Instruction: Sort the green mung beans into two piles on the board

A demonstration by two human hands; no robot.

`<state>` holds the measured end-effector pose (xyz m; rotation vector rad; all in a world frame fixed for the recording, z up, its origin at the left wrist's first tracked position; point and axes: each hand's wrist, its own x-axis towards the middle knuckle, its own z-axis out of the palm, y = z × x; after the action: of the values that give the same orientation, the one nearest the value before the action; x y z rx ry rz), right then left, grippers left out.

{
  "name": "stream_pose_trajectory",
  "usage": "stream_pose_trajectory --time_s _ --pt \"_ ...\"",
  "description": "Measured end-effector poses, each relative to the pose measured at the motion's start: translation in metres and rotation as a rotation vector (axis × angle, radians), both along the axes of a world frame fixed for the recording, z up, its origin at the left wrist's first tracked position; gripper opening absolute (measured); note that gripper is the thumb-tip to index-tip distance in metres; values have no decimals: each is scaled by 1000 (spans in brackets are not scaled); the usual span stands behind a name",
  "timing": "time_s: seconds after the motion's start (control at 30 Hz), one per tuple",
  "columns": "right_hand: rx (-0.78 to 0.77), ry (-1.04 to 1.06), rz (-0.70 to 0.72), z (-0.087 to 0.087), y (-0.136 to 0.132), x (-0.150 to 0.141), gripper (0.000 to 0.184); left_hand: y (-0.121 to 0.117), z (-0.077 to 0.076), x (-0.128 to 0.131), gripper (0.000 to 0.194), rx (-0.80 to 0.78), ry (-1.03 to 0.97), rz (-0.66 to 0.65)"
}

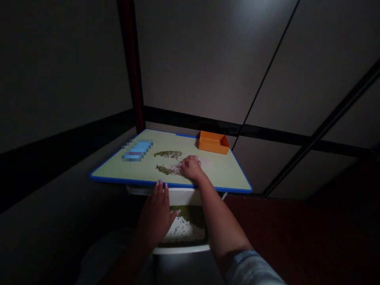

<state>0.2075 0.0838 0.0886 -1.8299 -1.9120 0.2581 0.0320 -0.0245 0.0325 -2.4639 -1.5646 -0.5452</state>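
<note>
On the pale tabletop (136,171) lie two patches of small green beans, one farther back (168,154) and one nearer the front (163,170). My right hand (192,167) rests beside the nearer patch, its fingers curled together. A pale pinkish patch (175,169) shows at its fingertips; whether this is a thin bag or a mark on the table I cannot tell. What the curled fingers hold, if anything, is hidden. My left hand (156,215) has its fingers stretched out, tips at the table's front edge, thumb over a white drawer-like bin (184,249) containing more green beans.
An orange open box (213,147) stands at the back right of the table. A blurred-out light blue rectangle (137,150) lies at the left. Blue trim (208,187) borders the tabletop. Grey panelled walls (192,59) rise close behind and to the left.
</note>
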Motion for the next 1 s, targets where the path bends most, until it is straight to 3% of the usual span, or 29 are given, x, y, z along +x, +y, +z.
stream_pose_trajectory --time_s 0.3,0.57,0.83,1.0 --pt "-33 -12 -75 8 -1 -7 26 18 -15 -8 77 -15 -34 -58" --pt "-39 -7 -273 11 -30 27 27 21 -17 -13 78 -9 -32 -90" --pt "27 16 -285 11 -34 31 25 27 -16 -14 81 24 -25 -113" --pt "15 24 -176 12 -33 32 20 27 -14 -14 79 42 -45 -102"
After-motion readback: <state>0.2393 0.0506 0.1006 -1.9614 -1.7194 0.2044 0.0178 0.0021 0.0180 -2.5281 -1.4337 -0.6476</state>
